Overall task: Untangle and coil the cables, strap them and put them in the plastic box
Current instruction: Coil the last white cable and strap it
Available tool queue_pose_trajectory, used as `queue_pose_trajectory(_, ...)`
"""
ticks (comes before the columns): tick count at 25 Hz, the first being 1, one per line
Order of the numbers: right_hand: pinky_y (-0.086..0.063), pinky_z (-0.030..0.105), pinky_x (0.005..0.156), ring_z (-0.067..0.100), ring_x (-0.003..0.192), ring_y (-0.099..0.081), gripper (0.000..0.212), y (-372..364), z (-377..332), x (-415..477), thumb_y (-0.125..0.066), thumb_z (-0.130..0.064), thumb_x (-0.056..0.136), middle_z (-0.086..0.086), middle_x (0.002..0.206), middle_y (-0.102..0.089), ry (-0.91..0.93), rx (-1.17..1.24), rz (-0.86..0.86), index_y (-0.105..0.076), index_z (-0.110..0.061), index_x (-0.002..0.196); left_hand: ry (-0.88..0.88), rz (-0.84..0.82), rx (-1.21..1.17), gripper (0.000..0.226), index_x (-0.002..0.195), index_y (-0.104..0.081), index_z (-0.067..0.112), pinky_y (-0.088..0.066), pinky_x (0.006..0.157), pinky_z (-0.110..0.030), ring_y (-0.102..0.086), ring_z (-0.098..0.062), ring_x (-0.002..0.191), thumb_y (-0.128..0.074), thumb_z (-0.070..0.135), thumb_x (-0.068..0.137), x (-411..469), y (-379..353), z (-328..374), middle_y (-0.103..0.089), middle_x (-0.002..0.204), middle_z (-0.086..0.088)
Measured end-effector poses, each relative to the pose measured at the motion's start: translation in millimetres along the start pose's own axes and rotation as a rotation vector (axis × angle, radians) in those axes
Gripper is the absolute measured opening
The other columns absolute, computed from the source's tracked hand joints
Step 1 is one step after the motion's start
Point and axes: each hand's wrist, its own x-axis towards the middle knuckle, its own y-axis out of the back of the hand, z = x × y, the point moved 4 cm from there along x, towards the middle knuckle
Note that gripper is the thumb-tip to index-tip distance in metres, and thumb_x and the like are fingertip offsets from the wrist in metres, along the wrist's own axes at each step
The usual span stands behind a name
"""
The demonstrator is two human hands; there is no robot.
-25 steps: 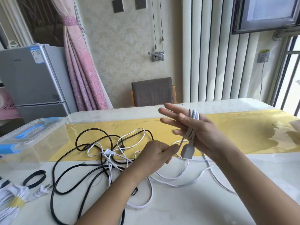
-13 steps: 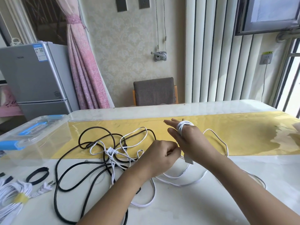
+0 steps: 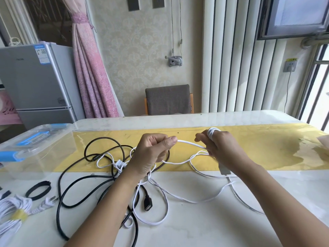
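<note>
– Pinched by left hand [image 3: 153, 152], white cable [image 3: 190, 144] is held taut above the table [image 3: 204, 229]; its turns are gripped on right hand [image 3: 222, 148].
– Noted: slack was hanging 1 s ago. Coiling is judged underway.

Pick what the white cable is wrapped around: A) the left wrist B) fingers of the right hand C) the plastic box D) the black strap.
B: loops of the white cable sit around fingers of the right hand, while the left hand pinches the strand.
</note>
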Motion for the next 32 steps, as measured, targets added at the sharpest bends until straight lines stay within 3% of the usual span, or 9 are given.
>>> queue_pose_trajectory(5, -0.035, 0.025, 0.052, 0.009, 0.042, -0.032, 0.084, -12.3, -23.7, -12.1, -0.036, -0.069, 0.087, -0.012, 0.043, -0.046, -0.104, 0.451, -0.438, -0.068, 0.008, 0.078, -0.016, 0.120, -0.187, 0.032, 0.046, -0.048, 0.020, -0.009, 0.041, -0.020, -0.015, -0.005, 0.039, -0.068, 0.030, 0.069, 2.9, 8.8, 0.1, -0.024, 0.045, 0.010)
queue_pose_trajectory(7, -0.034, 0.022, 0.049, 0.015, 0.047, -0.029, 0.070, -21.1, -30.5, -20.6, -0.043, -0.066, 0.083, -0.005, 0.048, -0.036, -0.095, 0.561, -0.671, -0.074, -0.004, 0.091, -0.029, 0.210, -0.208, 0.025, 0.053, -0.061, 0.017, -0.013, 0.040, -0.018, -0.015, -0.005, 0.039, -0.067, 0.026, 0.076, 5.6, 16.9, -2.1, -0.024, 0.043, 0.010)
queue_pose_trajectory(10, -0.040, 0.020, 0.052, 0.014, 0.045, -0.040, 0.041, -29.1, -42.9, -29.6, -0.053, -0.048, 0.091, 0.003, 0.070, -0.068, -0.068, 0.652, -0.850, -0.074, -0.012, 0.095, -0.016, 0.314, -0.127, 0.023, 0.065, -0.070, 0.017, -0.016, 0.042, -0.019, -0.016, -0.006, 0.041, -0.067, 0.031, 0.083, 8.0, 27.1, -8.1, -0.023, 0.044, 0.010)
queue_pose_trajectory(12, -0.036, 0.018, 0.047, 0.010, 0.043, -0.048, 0.038, -32.9, -49.8, -29.4, -0.049, -0.043, 0.091, 0.005, 0.090, -0.075, -0.125, 0.781, -0.797, -0.073, -0.013, 0.097, 0.002, 0.378, -0.090, 0.023, 0.068, -0.070, 0.016, -0.018, 0.042, -0.018, -0.016, -0.007, 0.042, -0.067, 0.036, 0.080, 7.2, 32.4, -12.3, -0.023, 0.043, 0.010)
queue_pose_trajectory(17, -0.011, 0.027, 0.040, 0.011, 0.034, -0.014, 0.054, -34.0, -59.8, -26.8, -0.050, -0.059, 0.086, -0.005, 0.034, -0.034, -0.121, 1.064, -0.754, -0.074, -0.014, 0.069, 0.029, 0.423, 0.127, 0.025, 0.074, -0.068, 0.010, -0.028, 0.046, -0.015, -0.027, -0.004, 0.041, -0.065, 0.034, 0.082, 7.6, 27.6, -16.1, -0.034, 0.038, 0.013)
queue_pose_trajectory(20, -0.017, 0.015, 0.035, 0.005, 0.030, -0.016, 0.054, -27.9, -70.4, -26.7, -0.061, -0.064, 0.077, -0.009, 0.033, -0.032, -0.071, 1.326, -0.754, -0.071, -0.013, 0.065, 0.017, 0.272, 0.310, 0.037, 0.065, -0.068, 0.021, -0.030, 0.053, -0.025, -0.036, -0.012, 0.052, -0.062, 0.051, 0.085, 8.7, 13.9, -29.7, -0.042, 0.050, -0.001)
queue_pose_trajectory(23, -0.019, 0.017, 0.036, 0.006, 0.027, -0.020, 0.052, -13.9, -66.1, -18.0, -0.053, -0.058, 0.078, -0.004, 0.031, -0.037, -0.109, 1.362, -0.492, -0.073, -0.012, 0.063, 0.070, 0.026, 0.527, 0.047, 0.054, -0.065, 0.025, -0.024, 0.051, -0.026, -0.030, -0.014, 0.049, -0.053, 0.058, 0.086, 3.4, -7.3, -43.8, -0.031, 0.050, -0.005)
queue_pose_trajectory(26, -0.011, 0.022, 0.037, 0.005, 0.024, -0.023, 0.050, -2.0, -47.8, -7.4, -0.045, -0.050, 0.082, 0.000, 0.043, -0.054, -0.229, 1.396, -0.165, -0.074, -0.014, 0.065, 0.164, -0.119, 0.577, 0.055, 0.052, -0.065, 0.024, -0.024, 0.052, -0.029, -0.031, -0.016, 0.048, -0.046, 0.061, 0.088, -1.9, -30.3, -47.1, -0.033, 0.049, -0.003)
queue_pose_trajectory(32, -0.045, 0.017, 0.047, 0.015, 0.062, -0.067, 0.045, 10.8, -25.3, -3.8, -0.041, -0.039, 0.097, 0.011, 0.087, -0.074, -0.259, 1.161, 0.032, -0.070, -0.004, 0.092, 0.103, -0.226, 0.666, 0.051, 0.055, -0.062, 0.017, -0.026, 0.047, -0.023, -0.033, -0.011, 0.042, -0.050, 0.045, 0.095, -13.2, -62.8, -36.6, -0.035, 0.042, 0.002)
